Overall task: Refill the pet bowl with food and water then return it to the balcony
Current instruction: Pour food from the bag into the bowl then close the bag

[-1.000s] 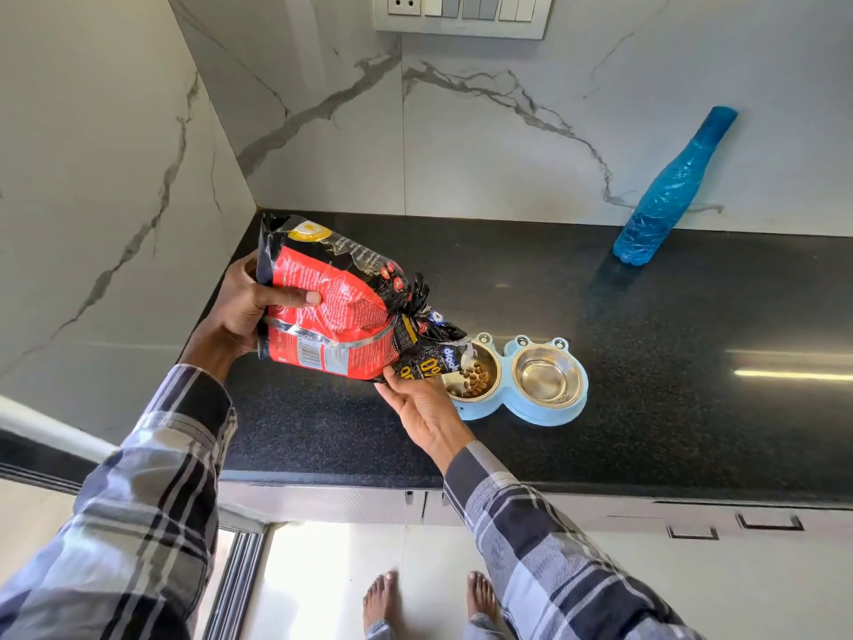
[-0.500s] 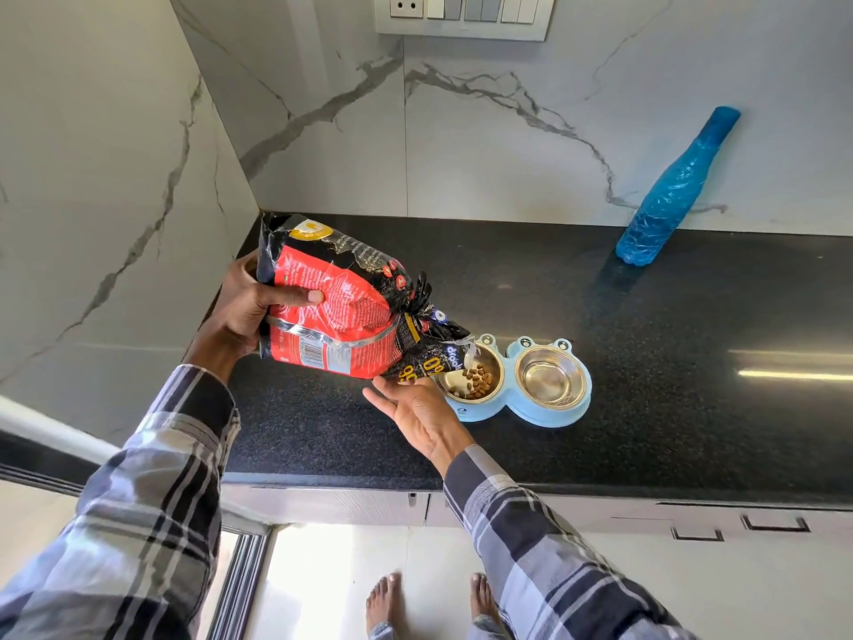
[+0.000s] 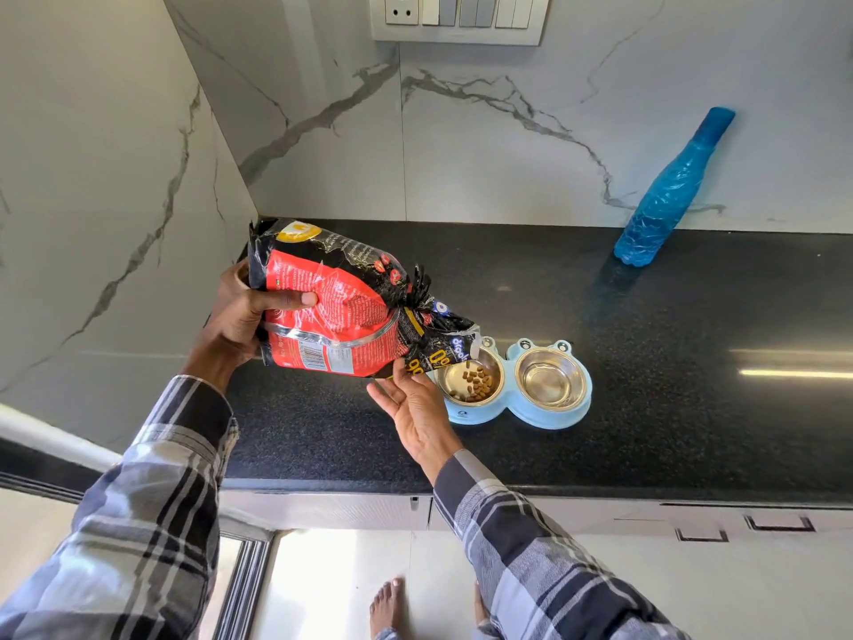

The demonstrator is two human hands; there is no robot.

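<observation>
A light blue double pet bowl [image 3: 507,406] sits on the black counter. Its left steel cup holds brown kibble [image 3: 477,383]; its right steel cup [image 3: 549,378] looks empty. My left hand [image 3: 244,323] grips the base of a red and black food bag [image 3: 341,311], tilted with its open mouth over the left cup. A few kibbles are falling from the mouth. My right hand [image 3: 413,404] is flat and open, palm up, under the bag's lower end, fingertips touching it.
A blue water bottle [image 3: 669,191] leans against the marble back wall at the right. The black counter [image 3: 692,408] meets a marble side wall on the left. A switch panel [image 3: 457,16] is on the wall above. Drawers sit below the counter edge.
My right hand has let go of the bag's mouth and opened flat beneath it. More kibble lies in the left cup. The bag stays tilted.
</observation>
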